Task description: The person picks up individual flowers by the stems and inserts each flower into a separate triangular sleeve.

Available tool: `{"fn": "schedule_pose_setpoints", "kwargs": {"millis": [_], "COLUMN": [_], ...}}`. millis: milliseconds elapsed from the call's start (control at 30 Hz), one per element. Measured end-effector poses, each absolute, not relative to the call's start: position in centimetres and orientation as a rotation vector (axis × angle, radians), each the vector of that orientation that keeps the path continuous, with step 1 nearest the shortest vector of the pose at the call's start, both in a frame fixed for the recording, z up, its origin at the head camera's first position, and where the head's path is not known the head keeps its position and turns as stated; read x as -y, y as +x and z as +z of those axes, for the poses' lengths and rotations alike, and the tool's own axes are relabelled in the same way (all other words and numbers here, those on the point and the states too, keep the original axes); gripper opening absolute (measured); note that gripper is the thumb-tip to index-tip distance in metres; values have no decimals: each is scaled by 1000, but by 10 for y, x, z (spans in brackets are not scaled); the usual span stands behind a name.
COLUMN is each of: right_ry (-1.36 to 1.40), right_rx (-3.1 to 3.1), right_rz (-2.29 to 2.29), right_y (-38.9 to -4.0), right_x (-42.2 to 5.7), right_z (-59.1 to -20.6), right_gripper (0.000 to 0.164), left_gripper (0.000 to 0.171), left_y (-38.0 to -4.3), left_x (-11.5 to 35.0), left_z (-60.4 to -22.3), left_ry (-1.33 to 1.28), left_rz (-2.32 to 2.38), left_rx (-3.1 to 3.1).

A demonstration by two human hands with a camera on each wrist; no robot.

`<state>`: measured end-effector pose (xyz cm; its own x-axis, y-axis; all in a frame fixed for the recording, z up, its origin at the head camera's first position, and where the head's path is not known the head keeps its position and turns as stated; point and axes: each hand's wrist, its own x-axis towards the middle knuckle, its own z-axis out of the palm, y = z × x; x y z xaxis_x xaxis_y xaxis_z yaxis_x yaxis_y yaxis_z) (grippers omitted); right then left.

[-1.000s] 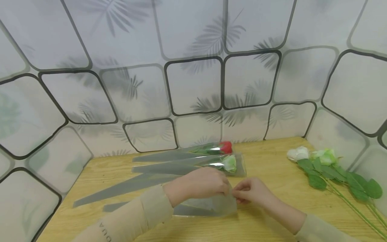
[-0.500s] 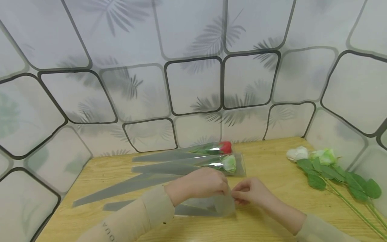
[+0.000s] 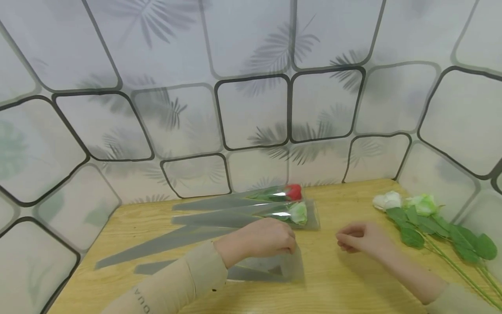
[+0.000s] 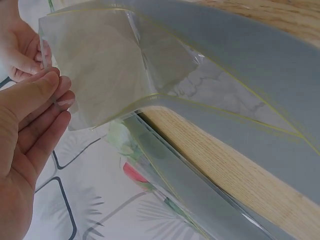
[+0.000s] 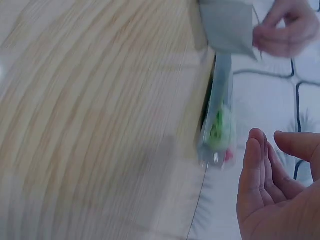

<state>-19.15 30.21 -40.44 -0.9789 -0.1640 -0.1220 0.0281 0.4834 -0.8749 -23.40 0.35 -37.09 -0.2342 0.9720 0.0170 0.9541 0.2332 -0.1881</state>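
Observation:
My left hand (image 3: 260, 239) pinches the wide rim of a grey flower sleeve (image 4: 95, 70) with a clear window and thin gold lines. In the left wrist view thumb and fingertips hold that rim, and the sleeve bulges open. My right hand (image 3: 368, 242) hovers over the table, apart from the sleeve, with loosely bent fingers and nothing between them. Behind the left hand lie two filled sleeves: one holds a red rose (image 3: 293, 192), the other a pale green rose (image 3: 299, 213).
Another flat grey sleeve (image 3: 157, 245) lies partly under the left forearm. On the right, a white rose (image 3: 387, 200) and a light green rose (image 3: 421, 204) with long leafy stems rest on the wooden table (image 3: 337, 288). A patterned cloth wall (image 3: 255, 113) encloses the back and sides.
My right hand has let go of the sleeve's rim and moved to the right. The left hand has stayed at the sleeve, still pinching it.

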Motion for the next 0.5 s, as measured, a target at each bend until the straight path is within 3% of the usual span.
{"fn": "schedule_pose_setpoints", "kwargs": {"millis": [500], "right_ry": [119], "right_rx": [-2755], "right_rz": [-1151], "right_y": [-182], "right_x": [-408], "right_z": [-386], "right_gripper": [49], "left_gripper": [13], "left_y": [-233], "left_x": [-5], "left_z": [-372], "left_ry": [-1834], "left_rz": [256], "left_rx": [2395]}}
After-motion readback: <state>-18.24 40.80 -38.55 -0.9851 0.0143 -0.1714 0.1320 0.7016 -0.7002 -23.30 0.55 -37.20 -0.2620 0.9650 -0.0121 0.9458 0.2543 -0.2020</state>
